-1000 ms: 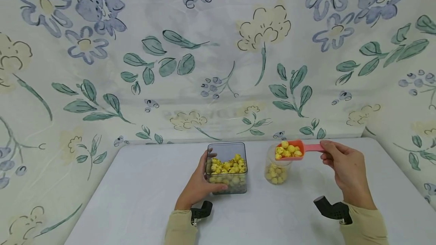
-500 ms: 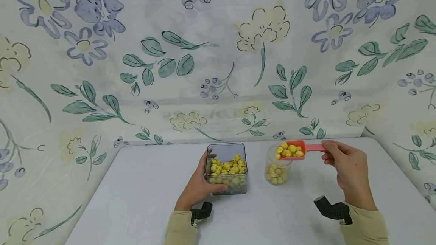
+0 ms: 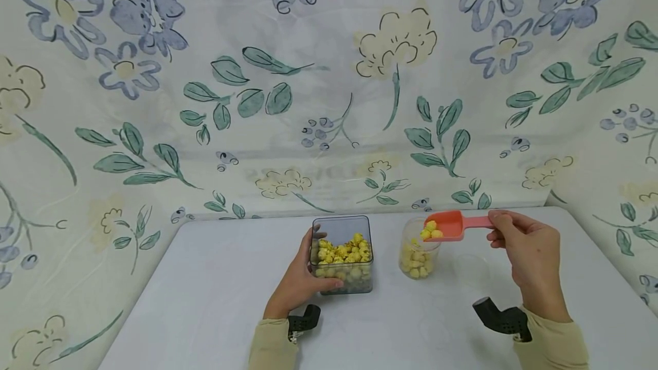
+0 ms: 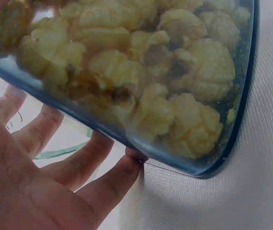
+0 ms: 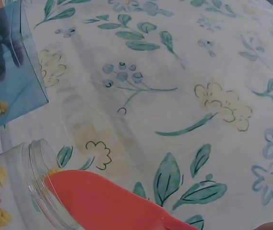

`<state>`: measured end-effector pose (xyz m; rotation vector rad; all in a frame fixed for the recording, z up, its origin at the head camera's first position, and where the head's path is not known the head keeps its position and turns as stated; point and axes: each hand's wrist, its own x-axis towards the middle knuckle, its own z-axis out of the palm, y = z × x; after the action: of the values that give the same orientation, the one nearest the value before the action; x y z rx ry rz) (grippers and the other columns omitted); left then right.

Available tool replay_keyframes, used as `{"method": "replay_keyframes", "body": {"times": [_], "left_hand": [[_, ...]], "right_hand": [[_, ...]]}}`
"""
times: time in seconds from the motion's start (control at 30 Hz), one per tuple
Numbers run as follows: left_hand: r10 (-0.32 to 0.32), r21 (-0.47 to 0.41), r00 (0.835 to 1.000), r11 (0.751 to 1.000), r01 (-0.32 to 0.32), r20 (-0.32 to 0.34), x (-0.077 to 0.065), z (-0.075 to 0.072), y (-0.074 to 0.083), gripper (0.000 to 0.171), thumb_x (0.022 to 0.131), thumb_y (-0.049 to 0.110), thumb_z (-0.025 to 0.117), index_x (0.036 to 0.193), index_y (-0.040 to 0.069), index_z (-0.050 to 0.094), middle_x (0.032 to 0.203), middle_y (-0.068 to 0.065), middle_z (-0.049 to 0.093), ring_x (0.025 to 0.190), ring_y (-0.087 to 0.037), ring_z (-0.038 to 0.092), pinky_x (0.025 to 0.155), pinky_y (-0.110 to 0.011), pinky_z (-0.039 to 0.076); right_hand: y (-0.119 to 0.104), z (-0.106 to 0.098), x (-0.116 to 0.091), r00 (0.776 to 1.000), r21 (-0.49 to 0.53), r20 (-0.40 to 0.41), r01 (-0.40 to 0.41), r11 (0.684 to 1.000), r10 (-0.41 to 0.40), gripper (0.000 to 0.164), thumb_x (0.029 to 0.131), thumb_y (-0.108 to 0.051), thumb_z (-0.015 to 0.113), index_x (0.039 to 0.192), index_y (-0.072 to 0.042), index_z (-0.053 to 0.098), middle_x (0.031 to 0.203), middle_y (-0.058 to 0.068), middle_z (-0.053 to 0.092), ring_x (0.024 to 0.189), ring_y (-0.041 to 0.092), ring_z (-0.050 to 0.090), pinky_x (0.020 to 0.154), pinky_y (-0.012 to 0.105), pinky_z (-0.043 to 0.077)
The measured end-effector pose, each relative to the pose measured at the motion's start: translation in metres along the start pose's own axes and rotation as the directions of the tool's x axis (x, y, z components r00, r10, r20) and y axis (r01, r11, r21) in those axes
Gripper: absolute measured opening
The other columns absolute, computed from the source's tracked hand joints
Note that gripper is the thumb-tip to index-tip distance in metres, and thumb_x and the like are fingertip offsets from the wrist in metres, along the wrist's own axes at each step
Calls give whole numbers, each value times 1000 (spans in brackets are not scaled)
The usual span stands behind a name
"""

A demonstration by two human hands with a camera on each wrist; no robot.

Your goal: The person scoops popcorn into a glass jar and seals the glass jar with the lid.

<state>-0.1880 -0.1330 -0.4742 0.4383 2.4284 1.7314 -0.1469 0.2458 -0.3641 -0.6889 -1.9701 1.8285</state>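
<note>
My left hand [image 3: 303,278] grips a clear bluish square container [image 3: 341,285], thumb across its front and fingers round its left side. Yellow popcorn [image 3: 343,253] fills its lower part. In the left wrist view the popcorn [image 4: 126,72] shows through the container's wall. The right hand [image 3: 529,256] pinches the handle of a red-pink scoop [image 3: 449,226], its blade tipped over the mouth of a clear round jar [image 3: 406,256]. A few popcorn pieces [image 3: 430,232] sit at the scoop's front lip. More popcorn lies inside the jar. In the right wrist view the scoop [image 5: 102,196] overlaps the jar's threaded rim [image 5: 38,167].
A clear round lid [image 3: 472,270] lies flat on the white table [image 3: 216,296] right of the jar. Flower-patterned cloth [image 3: 329,101] hangs behind the table and at both sides. Each wrist carries a black camera mount.
The scoop has tipped, and most of its popcorn has dropped into the jar, where the level is higher. My right hand has shifted slightly right. The left hand and square container stay put.
</note>
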Motion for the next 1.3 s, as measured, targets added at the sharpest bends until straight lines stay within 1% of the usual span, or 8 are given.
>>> {"method": "replay_keyframes", "body": {"times": [0.23, 0.37, 0.43, 0.53, 0.77, 0.83, 1.07, 1.3], "left_hand": [[-4, -8, 1000, 1000, 4, 7, 0, -1, -1, 122, 74, 27, 92, 161, 36, 6, 160, 6, 31, 149, -30, 24, 107, -63, 35], [-6, -16, 1000, 1000, 6, 9, -1, -1, 0, 122, 74, 27, 92, 161, 35, 6, 160, 4, 31, 149, -30, 24, 108, -63, 35], [-7, -19, 1000, 1000, 7, 8, -2, 0, -1, 123, 74, 27, 92, 161, 34, 6, 161, 3, 31, 150, -30, 23, 108, -62, 34], [-12, -22, 1000, 1000, 12, 10, -3, 0, -1, 123, 74, 27, 92, 162, 33, 6, 161, 4, 30, 150, -30, 22, 109, -62, 34], [-15, -27, 1000, 1000, 15, 15, -1, -1, 1, 123, 74, 27, 92, 161, 33, 6, 160, 5, 30, 150, -28, 20, 109, -62, 33], [-11, -27, 1000, 1000, 11, 15, 0, -1, 2, 123, 74, 27, 92, 161, 33, 7, 160, 5, 31, 150, -28, 21, 109, -62, 33], [-24, -46, 1000, 999, 24, 16, -1, -2, 3, 124, 72, 25, 93, 162, 30, 8, 159, 7, 32, 147, -26, 28, 110, -58, 35], [-23, -73, 1000, 997, 24, 14, -1, -3, 2, 125, 72, 22, 94, 162, 29, 7, 159, 7, 32, 142, -24, 37, 109, -52, 38]], "right_hand": [[-3, 0, -6, 997, -95, -31, 62, 994, -65, 42, 97, -28, 67, 121, 7, 67, 71, -8, 65, 56, 9, 61, 58, 17, 54], [-4, -1, -7, 997, -78, -53, 59, 995, -63, 38, 97, -26, 68, 118, 6, 68, 71, -6, 66, 56, 10, 61, 58, 16, 54], [-4, -1, -8, 997, -51, -57, 52, 997, -55, 36, 97, -26, 68, 116, 5, 69, 71, -5, 66, 56, 10, 62, 57, 16, 54], [-4, -1, -10, 997, 32, -67, 40, 999, -38, 30, 95, -22, 71, 111, 3, 70, 71, -3, 67, 56, 10, 61, 56, 16, 54], [-1, 13, -16, 989, 230, -92, 131, 964, -113, 18, 92, -13, 74, 103, 1, 75, 75, 4, 69, 54, 12, 62, 56, 18, 55], [0, 18, -19, 990, 251, -77, 136, 958, -120, 19, 92, -14, 74, 105, 0, 75, 77, 4, 69, 56, 11, 62, 58, 18, 55], [5, 39, -35, 997, 278, 40, 47, 959, -61, 29, 96, -18, 71, 114, 4, 70, 81, 4, 69, 64, 11, 63, 65, 18, 56], [7, 59, -47, 987, 263, 99, 94, 960, -124, 26, 98, -14, 66, 111, 8, 69, 77, 5, 68, 62, 11, 61, 64, 19, 56]]}}
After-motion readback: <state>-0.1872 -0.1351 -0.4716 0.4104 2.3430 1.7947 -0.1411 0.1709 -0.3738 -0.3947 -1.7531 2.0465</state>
